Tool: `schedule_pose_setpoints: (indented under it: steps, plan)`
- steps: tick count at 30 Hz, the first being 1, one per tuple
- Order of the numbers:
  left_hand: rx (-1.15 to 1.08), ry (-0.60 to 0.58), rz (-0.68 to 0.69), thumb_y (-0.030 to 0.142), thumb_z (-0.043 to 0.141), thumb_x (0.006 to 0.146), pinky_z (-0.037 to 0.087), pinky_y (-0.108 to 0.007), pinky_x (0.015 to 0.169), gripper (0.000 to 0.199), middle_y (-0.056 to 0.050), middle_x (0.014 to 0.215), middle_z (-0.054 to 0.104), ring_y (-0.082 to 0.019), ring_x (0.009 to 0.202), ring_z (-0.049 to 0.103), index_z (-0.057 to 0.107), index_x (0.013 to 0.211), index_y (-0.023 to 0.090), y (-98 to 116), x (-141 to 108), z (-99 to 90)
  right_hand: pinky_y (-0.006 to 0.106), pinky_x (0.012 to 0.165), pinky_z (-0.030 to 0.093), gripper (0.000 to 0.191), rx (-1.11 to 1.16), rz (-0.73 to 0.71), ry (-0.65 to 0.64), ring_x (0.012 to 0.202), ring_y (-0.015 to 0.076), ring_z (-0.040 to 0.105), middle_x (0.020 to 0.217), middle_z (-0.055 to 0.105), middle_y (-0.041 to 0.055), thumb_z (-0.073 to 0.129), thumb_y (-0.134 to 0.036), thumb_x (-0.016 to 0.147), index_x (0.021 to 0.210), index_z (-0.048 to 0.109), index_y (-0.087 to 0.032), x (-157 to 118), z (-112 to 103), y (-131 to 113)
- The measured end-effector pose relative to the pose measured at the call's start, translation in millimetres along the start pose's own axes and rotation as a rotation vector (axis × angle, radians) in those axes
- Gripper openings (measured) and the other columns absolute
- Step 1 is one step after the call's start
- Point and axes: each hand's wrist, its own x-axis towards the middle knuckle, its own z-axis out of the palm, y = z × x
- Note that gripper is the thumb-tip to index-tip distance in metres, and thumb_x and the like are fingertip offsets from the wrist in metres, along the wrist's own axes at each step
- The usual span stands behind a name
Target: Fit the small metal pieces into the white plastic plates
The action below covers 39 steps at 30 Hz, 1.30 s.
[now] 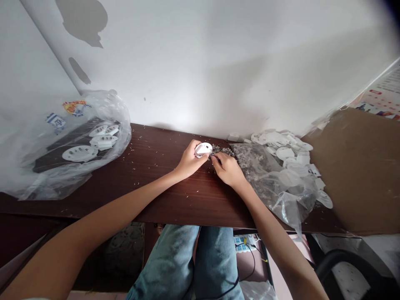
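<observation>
My left hand is closed around the edge of a white round plastic part with slots in it, held just above the table. Close beside it, my right hand has its thumb and fingers pinched together near the part's right edge. Whatever that pinch holds is too small to make out. Behind the right hand lies a heap of small grey metal pieces, which runs into the mouth of a clear plastic bag.
At left, an open clear bag holds several white round parts. More white parts are piled at right by a cardboard box. Small white bits dot the brown table. A power strip sits below.
</observation>
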Motion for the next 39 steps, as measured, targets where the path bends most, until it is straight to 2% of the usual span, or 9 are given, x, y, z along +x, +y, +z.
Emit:
schedule_pose_setpoints:
  steps: [10,25,32,39]
  plan:
    - [0.079,-0.003,0.014,0.026,0.073,0.085,0.044,-0.027,0.07,0.026,0.001,0.092,0.06,-0.015,0.081,0.057,0.054,0.102,0.022,0.0,-1.6,-0.5,0.03,0.08,0.041,0.027,-0.047,0.012,-0.029,0.087,0.0212,0.065,0.096,0.072,0.0073,0.045,-0.033,0.112,0.095,0.063,-0.021,0.1,1.1,-1.1]
    - [0.089,0.003,-0.014,0.025,0.071,0.084,0.044,-0.028,0.072,0.024,0.001,0.092,0.061,-0.015,0.082,0.057,0.055,0.102,0.022,3.6,-2.1,-1.2,0.032,0.076,0.039,0.028,-0.031,-0.007,-0.004,0.083,0.0209,0.064,0.092,0.072,0.0068,0.045,-0.031,0.111,0.091,0.061,-0.022,0.6,3.8,0.2]
    - [0.113,-0.013,-0.005,0.024,0.071,0.084,0.044,-0.027,0.072,0.021,0.001,0.091,0.063,-0.015,0.082,0.058,0.056,0.099,0.022,5.3,-2.8,-1.4,0.031,0.08,0.042,0.027,-0.07,0.007,-0.031,0.089,0.022,0.066,0.098,0.073,0.0087,0.044,-0.03,0.112,0.095,0.062,-0.021,-0.9,6.3,0.9]
    - [0.121,-0.024,-0.016,0.029,0.074,0.084,0.044,-0.028,0.07,0.023,0.001,0.09,0.065,-0.016,0.08,0.059,0.057,0.098,0.022,1.8,-1.9,-0.7,0.031,0.085,0.045,0.027,-0.165,0.046,-0.076,0.098,0.0236,0.068,0.107,0.073,0.0113,0.041,-0.03,0.113,0.104,0.064,-0.019,-2.4,6.3,-6.0]
